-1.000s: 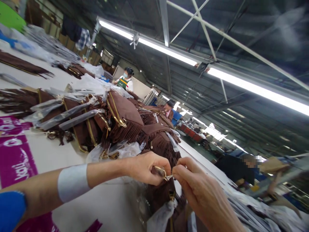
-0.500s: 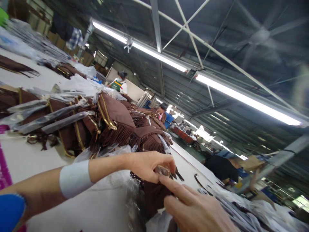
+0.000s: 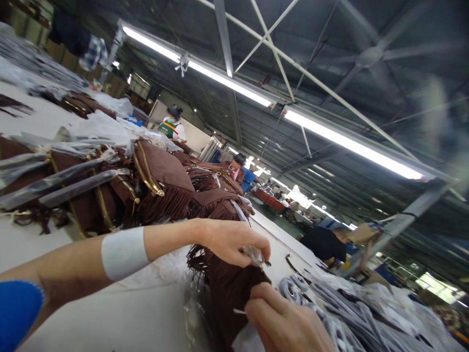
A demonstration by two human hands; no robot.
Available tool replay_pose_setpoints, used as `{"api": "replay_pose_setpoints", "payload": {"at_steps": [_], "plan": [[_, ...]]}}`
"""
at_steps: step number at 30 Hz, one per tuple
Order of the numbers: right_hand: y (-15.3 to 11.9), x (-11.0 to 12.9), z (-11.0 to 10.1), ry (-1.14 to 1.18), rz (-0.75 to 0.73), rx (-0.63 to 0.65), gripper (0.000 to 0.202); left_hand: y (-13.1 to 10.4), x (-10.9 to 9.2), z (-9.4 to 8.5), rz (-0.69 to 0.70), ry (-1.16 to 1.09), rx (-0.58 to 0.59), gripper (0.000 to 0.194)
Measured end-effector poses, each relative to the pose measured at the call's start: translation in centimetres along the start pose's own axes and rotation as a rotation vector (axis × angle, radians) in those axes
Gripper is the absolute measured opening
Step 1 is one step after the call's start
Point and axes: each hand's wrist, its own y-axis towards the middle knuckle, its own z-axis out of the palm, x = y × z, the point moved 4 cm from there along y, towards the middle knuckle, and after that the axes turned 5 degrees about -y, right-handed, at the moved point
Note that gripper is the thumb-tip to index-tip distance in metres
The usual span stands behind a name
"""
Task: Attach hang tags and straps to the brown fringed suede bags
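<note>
A brown fringed bag (image 3: pixel 234 293) hangs over the pale table in front of me, with clear plastic along its left side. My left hand (image 3: pixel 232 242) is closed on the bag's upper end, and a bit of crumpled clear plastic and a small metallic piece show between thumb and fingers. Lower down, my right hand (image 3: pixel 289 320) has its fingers curled against the bag's right edge. Its fingertips are partly hidden. A short white strip (image 3: pixel 240 311) sticks out beside them, and clear plastic (image 3: pixel 249 337) lies below.
Brown bags with gold zippers (image 3: pixel 161 171) are heaped behind my left arm, among plastic-wrapped straps (image 3: pixel 84 186). To the right lie grey wrapped coils (image 3: pixel 291 288) and long strips (image 3: pixel 351 313). A person in a green vest (image 3: pixel 172 128) and others are farther off.
My right hand has moved down from beside my left fingers to the bag's edge, its pointing finger now curled in. The left hand still grips the upper end. The view has shifted slightly.
</note>
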Motion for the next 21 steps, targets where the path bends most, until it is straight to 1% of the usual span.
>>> {"api": "replay_pose_setpoints", "payload": {"at_steps": [2,3,4,6,8,10,14,17,19,21], "plan": [[-0.1,-0.6,-0.6,0.249,0.083,0.055,0.024,-0.1,0.0,0.5,0.047,-0.016,-0.020,0.036],[0.0,-0.8,-1.0,0.370,0.115,0.062,0.024,-0.1,0.0,0.7,0.065,-0.038,-0.028,0.037],[0.1,-1.0,-1.4,0.468,0.142,0.056,0.024,-0.2,0.1,0.9,0.076,-0.064,-0.035,0.039],[0.3,-1.3,-2.0,0.588,0.187,0.027,0.024,-0.1,0.4,1.1,0.074,-0.120,-0.042,0.041],[0.4,-1.6,-2.2,0.632,0.224,0.024,0.024,-0.1,0.6,1.2,0.060,-0.170,-0.051,0.039],[0.3,-1.8,-2.0,0.642,0.253,0.048,0.025,-0.1,0.7,1.2,0.051,-0.193,-0.060,0.033],[0.0,-2.2,-1.8,0.653,0.287,0.072,0.026,0.0,0.8,1.5,0.060,-0.116,-0.123,0.023],[-0.3,-2.7,-1.9,0.679,0.348,0.088,0.028,-0.1,1.2,2.1,0.029,-0.067,-0.214,0.027],[-0.6,-3.3,-1.8,0.723,0.419,0.100,0.028,-0.3,1.8,2.4,-0.034,-0.094,-0.293,0.029],[-1.0,-4.1,-1.6,0.778,0.502,0.093,0.030,-0.4,2.3,2.8,-0.087,-0.161,-0.366,0.028]]}}
